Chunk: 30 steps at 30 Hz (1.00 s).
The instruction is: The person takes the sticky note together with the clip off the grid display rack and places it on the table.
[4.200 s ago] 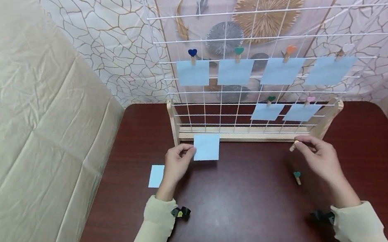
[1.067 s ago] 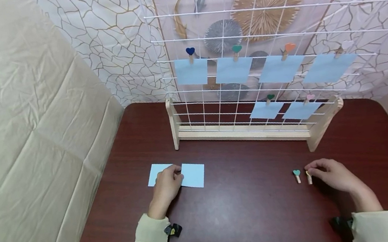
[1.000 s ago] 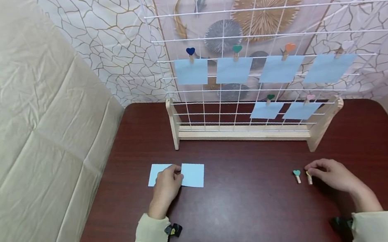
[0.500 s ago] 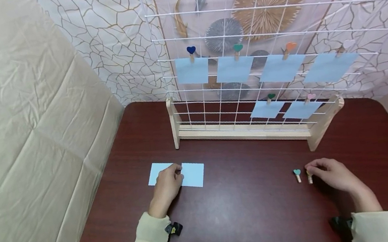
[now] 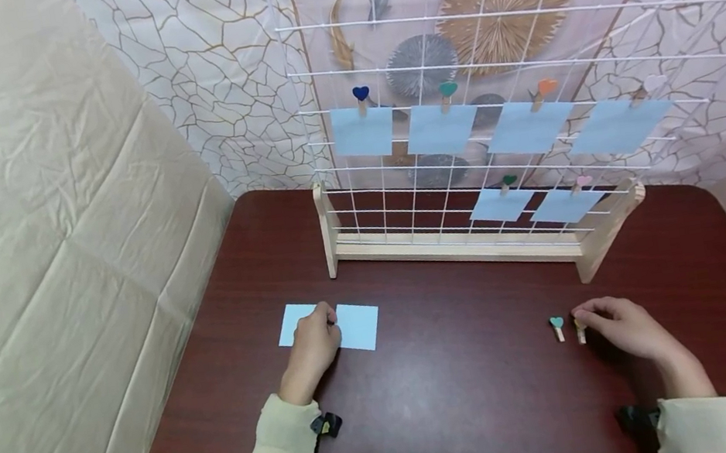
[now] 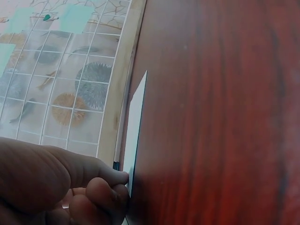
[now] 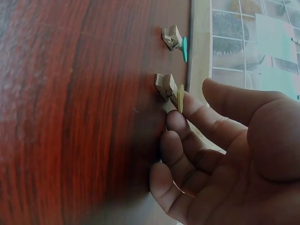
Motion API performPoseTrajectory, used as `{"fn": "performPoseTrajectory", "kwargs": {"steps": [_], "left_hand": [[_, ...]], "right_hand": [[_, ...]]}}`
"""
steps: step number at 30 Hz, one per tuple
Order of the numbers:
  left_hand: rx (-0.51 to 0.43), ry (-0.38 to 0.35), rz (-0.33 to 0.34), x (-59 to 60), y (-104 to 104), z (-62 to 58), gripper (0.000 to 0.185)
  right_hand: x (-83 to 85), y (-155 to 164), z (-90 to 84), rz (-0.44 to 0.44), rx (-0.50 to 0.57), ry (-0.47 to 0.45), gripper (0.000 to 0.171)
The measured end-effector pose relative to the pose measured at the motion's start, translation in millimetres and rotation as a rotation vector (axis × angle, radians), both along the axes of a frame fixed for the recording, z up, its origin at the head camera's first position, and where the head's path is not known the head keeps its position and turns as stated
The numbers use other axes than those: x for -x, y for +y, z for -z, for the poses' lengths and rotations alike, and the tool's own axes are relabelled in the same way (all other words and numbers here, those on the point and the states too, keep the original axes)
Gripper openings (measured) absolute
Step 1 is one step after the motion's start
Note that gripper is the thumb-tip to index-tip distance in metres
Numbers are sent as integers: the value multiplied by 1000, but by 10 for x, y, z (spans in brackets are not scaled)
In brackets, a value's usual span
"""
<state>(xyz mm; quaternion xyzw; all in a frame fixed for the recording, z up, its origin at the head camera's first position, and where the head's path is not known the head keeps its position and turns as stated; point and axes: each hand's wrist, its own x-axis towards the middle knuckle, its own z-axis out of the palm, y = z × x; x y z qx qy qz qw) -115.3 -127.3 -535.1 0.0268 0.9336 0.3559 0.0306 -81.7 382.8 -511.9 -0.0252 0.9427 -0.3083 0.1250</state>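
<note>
My left hand (image 5: 313,346) pinches the left edge of a light blue paper square (image 5: 358,326) low over the table, thumb and forefinger at its edge in the left wrist view. Partly hidden under that hand lies a second blue paper square (image 5: 289,324). At the right, my right hand (image 5: 624,326) touches a small wooden clothespin with a yellow heart (image 7: 180,97); the forefinger meets it, while the thumb stays apart and the other fingers are loosely bent. Beside it lies a clothespin with a teal heart (image 5: 557,323).
Behind both hands stands a white wire grid (image 5: 395,202) on a wooden base (image 5: 457,246). Several blue papers hang on it from heart clothespins, such as the upper left paper (image 5: 363,132). The dark red table (image 5: 446,402) has a beige draped cloth (image 5: 30,307) to its left.
Since the first frame, the left hand has brought its paper down and left from near the grid. The right hand has lowered the yellow-heart clothespin to the table and loosened its pinch.
</note>
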Motion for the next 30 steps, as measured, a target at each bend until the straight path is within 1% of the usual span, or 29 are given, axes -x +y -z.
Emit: {"fn": "performPoseTrajectory", "kwargs": {"steps": [4, 7, 11, 13, 18, 22, 25, 28, 30], "left_hand": [[-13, -13, 1, 11, -7, 0, 13], [-27, -24, 4, 16, -12, -10, 10], [-54, -35, -10, 38, -13, -42, 7], [-84, -46, -22, 53, -6, -74, 5], [-219, -82, -31, 84, 48, -185, 11], [-333, -71, -18, 122, 131, -273, 16], [-479, -100, 2, 184, 227, -340, 20], [-628, -139, 38, 276, 352, -405, 25], [-697, -151, 61, 344, 443, -442, 27]], "right_hand": [[3, 8, -1, 2, 13, -4, 31], [-6, 12, -15, 8, 8, 16, 31], [-17, -2, -71, 32, 2, 84, 29], [-4, -26, -121, 45, 15, 127, 28], [96, -121, -296, 85, 81, 223, 29], [205, -228, -459, 138, 175, 272, 33], [296, -348, -556, 179, 280, 317, 34], [390, -484, -628, 221, 393, 370, 32], [448, -572, -675, 238, 456, 404, 31]]}}
